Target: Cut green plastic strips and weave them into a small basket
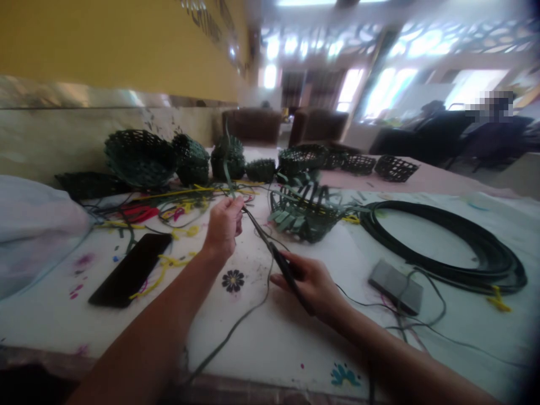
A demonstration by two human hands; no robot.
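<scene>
My left hand (223, 225) is closed in a pinch on a narrow green strip (228, 171), whose free end stands up above the fingers. In my right hand (310, 281) is a long, thin black-handled tool (291, 278); its slim front part points up and left to the pinching fingers. Whether it is a knife or scissors I cannot tell. Just beyond the tool sits a partly woven green basket (310, 216), with loose strips sticking out around its rim. A long thin strip (236, 326) trails down the tabletop between my forearms.
Finished dark green baskets (141, 157) line the table's back. A coil of dark strip (442, 275) and a grey block (396, 287) lie right. On the left are a black phone-like slab (130, 270), red-handled scissors (139, 214), yellow scraps (172, 261) and a pale translucent bag (37, 230).
</scene>
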